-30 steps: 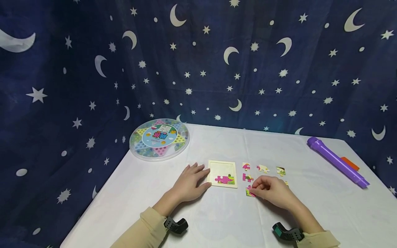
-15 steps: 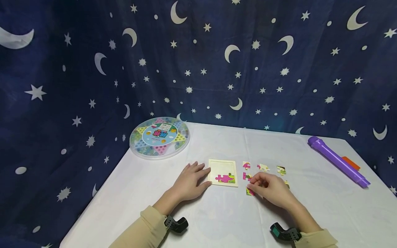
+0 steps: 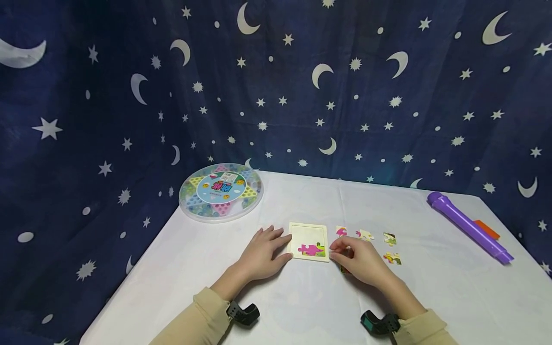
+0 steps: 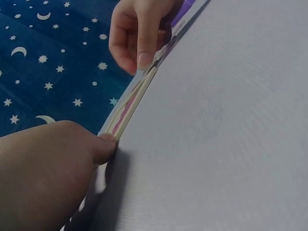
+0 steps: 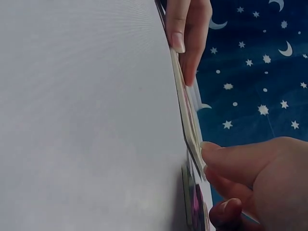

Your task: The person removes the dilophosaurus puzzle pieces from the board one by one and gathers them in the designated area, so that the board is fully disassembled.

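A small pale square puzzle frame (image 3: pixel 308 224) lies on the white table, with joined pink and green jigsaw pieces (image 3: pixel 311 250) in its lower right. My left hand (image 3: pixel 265 254) rests flat beside it, fingers spread and thumb touching its lower left corner. At the opposite side is my right hand (image 3: pixel 360 261); its thumb and index fingertips are right at the frame's right edge, slightly apart, and the right wrist view shows no piece between them. Under this hand, loose jigsaw pieces (image 5: pixel 196 204) are partly hidden.
More loose puzzle pieces (image 3: pixel 390 238) lie right of the frame. A round clear game case (image 3: pixel 222 191) sits at the back left. On the far right are a purple microphone-shaped tube (image 3: pixel 467 225) and an orange object (image 3: pixel 488 229). A starry cloth (image 3: pixel 284 86) hangs behind.
My right hand has left the lower loose piece and moved left to the frame's right edge, uncovering a yellow piece on the right. My left hand stays by the frame.
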### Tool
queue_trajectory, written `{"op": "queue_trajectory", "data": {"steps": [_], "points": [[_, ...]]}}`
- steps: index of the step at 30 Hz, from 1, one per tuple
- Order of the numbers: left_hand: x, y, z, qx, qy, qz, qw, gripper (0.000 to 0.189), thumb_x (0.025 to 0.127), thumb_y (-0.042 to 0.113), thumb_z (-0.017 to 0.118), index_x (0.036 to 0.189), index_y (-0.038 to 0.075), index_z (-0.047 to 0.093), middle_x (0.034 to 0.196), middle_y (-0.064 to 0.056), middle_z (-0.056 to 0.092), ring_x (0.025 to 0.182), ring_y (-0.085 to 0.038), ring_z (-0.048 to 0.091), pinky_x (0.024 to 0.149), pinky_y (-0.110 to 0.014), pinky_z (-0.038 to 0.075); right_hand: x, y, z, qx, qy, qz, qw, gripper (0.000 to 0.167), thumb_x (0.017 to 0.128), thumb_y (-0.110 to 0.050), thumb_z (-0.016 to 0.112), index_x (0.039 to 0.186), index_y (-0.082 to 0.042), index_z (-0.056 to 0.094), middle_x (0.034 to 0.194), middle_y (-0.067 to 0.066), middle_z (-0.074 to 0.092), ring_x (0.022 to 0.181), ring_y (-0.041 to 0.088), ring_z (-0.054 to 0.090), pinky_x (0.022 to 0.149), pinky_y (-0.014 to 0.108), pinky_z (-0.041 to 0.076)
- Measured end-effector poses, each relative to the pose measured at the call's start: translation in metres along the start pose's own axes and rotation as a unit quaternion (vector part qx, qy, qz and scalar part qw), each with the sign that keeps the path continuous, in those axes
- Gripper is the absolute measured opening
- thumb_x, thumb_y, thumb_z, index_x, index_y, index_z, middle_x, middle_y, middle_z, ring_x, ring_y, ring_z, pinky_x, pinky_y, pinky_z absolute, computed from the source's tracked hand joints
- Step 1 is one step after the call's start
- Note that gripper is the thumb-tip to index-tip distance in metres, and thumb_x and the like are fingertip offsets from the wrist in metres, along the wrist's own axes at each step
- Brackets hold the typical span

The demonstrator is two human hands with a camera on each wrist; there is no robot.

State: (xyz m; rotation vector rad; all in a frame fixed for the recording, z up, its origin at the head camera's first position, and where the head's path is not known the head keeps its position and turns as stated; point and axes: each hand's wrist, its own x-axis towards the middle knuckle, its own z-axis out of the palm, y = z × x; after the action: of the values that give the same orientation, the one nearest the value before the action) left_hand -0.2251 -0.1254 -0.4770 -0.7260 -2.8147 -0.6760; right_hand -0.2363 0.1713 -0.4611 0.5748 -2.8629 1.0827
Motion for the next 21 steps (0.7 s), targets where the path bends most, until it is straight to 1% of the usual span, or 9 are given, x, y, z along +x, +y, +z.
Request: {"op": "queue_trajectory", "data": {"steps": [5,10,11,13,15,17,21], "points": [[-0.001,-0.001,0.002,-0.005,0.002,-0.001,1.0,0.051,0.098,0.04,0.064,0.143,0.016,0.063,0.15,-0.013,0.053,0.146,-0.039,0.037,0.121,-0.057,0.021,0.008,-0.008,0.007,-0.015,0.009,-0.032,0.9993,0.017,0.089,-0.02,0.082,0.105,-0.022,0.076,0.084,-0.012,0.063,0.067,0.012,0.051,0.058,0.027,0.045],[-0.001,0.0,0.004,-0.01,0.001,0.001,0.9999,0.051,0.099,0.041,0.064,0.143,0.015,0.063,0.15,-0.013,0.053,0.145,-0.039,0.038,0.12,-0.058,0.021,0.016,-0.015,0.015,-0.035,0.001,-0.047,0.9983,0.02,0.089,-0.019,0.082,0.109,-0.022,0.078,0.098,-0.011,0.07,0.075,0.012,0.053,0.067,0.029,0.047],[-0.001,0.0,0.004,-0.01,0.001,0.002,0.9999,0.051,0.099,0.041,0.064,0.143,0.015,0.063,0.15,-0.013,0.053,0.145,-0.039,0.038,0.12,-0.058,0.021,0.017,-0.016,0.016,-0.036,-0.001,-0.048,0.9982,0.02,0.09,-0.018,0.081,0.109,-0.021,0.078,0.103,-0.01,0.071,0.078,0.012,0.053,0.069,0.03,0.048],[0.0,0.001,0.004,-0.01,0.001,0.002,0.9999,0.051,0.099,0.041,0.064,0.143,0.015,0.063,0.15,-0.013,0.054,0.145,-0.039,0.038,0.12,-0.058,0.021,0.019,-0.018,0.018,-0.037,-0.003,-0.048,0.9982,0.02,0.091,-0.015,0.08,0.11,-0.02,0.078,0.107,-0.008,0.071,0.08,0.013,0.054,0.072,0.032,0.049],[0.0,0.002,0.005,-0.008,0.001,0.004,1.0,0.051,0.099,0.042,0.064,0.143,0.015,0.063,0.149,-0.013,0.054,0.145,-0.039,0.038,0.12,-0.058,0.022,0.02,-0.019,0.019,-0.037,-0.006,-0.046,0.9982,0.02,0.091,-0.012,0.078,0.11,-0.019,0.078,0.107,-0.008,0.071,0.081,0.013,0.054,0.073,0.033,0.049],[0.001,0.002,0.005,-0.005,0.002,0.006,1.0,0.052,0.099,0.042,0.063,0.143,0.015,0.062,0.15,-0.013,0.053,0.145,-0.039,0.038,0.12,-0.058,0.022,0.021,-0.02,0.02,-0.038,-0.005,-0.043,0.9984,0.02,0.091,-0.011,0.078,0.109,-0.02,0.078,0.107,-0.008,0.072,0.083,0.013,0.056,0.076,0.035,0.05],[0.0,0.002,0.004,-0.003,0.004,0.004,1.0,0.051,0.099,0.042,0.063,0.143,0.015,0.062,0.149,-0.013,0.053,0.145,-0.039,0.039,0.12,-0.058,0.022,0.022,-0.02,0.022,-0.04,-0.013,-0.046,0.9981,0.021,0.092,-0.009,0.077,0.109,-0.02,0.077,0.107,-0.008,0.071,0.087,0.013,0.056,0.081,0.037,0.051]]}}
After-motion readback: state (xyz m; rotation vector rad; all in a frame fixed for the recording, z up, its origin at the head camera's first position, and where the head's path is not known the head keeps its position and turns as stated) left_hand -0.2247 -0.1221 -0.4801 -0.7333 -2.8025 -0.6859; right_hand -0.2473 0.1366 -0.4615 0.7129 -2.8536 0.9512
